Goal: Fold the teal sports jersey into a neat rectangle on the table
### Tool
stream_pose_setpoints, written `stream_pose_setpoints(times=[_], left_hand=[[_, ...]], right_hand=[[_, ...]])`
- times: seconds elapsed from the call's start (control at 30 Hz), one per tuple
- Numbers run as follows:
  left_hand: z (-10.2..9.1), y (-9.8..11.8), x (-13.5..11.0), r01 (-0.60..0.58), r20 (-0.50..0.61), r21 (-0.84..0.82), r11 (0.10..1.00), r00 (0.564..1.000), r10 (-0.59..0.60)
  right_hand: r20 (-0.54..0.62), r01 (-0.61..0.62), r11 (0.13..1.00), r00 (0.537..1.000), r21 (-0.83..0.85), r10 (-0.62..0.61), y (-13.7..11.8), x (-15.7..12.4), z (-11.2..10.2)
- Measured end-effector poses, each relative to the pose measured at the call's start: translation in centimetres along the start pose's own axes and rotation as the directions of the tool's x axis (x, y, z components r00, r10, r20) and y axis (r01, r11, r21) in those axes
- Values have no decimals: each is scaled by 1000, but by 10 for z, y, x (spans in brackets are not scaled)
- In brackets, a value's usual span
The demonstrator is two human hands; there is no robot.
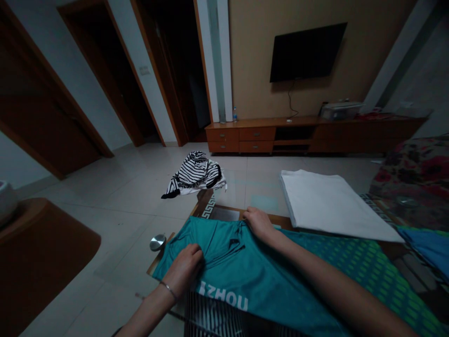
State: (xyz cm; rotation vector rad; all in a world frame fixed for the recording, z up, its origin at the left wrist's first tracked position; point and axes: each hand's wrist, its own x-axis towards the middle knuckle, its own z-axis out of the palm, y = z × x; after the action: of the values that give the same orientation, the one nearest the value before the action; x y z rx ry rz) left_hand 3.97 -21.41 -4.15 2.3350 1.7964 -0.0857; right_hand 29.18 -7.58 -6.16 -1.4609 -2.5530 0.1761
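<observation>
A teal shirt (273, 276) with white lettering and a green patterned lower part lies spread over a glass-topped table, its neck opening towards the left. My left hand (189, 262), with a bracelet on its wrist, is closed on the shirt near one side of the neckline. At the far side of the neckline, my right hand (257, 222) pinches the fabric at the shoulder. Close to the collar, a small dark label shows inside the neck.
Beyond the shirt, a folded white cloth (322, 201) lies on the right part of the table. Black-and-white striped clothing (196, 172) is heaped at the far left corner. Blue fabric (428, 248) lies at the right edge. A wooden TV cabinet (257, 134) stands against the wall.
</observation>
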Motion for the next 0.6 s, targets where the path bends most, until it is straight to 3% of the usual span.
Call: stream_pose_setpoints(times=[0.2, 0.4, 0.6], left_hand=[[4, -1, -4, 36, -72, 63, 997, 997, -31], [10, 3, -5, 42, -120, 139, 989, 992, -25], [8, 2, -11, 55, -189, 163, 985, 982, -24]], right_hand=[[-62, 262, 949, 965, 174, -255, -29, -33, -10], [-69, 218, 964, 975, 153, -210, -39, -42, 4], [-121, 250, 966, 963, 60, -241, -30, -51, 1]])
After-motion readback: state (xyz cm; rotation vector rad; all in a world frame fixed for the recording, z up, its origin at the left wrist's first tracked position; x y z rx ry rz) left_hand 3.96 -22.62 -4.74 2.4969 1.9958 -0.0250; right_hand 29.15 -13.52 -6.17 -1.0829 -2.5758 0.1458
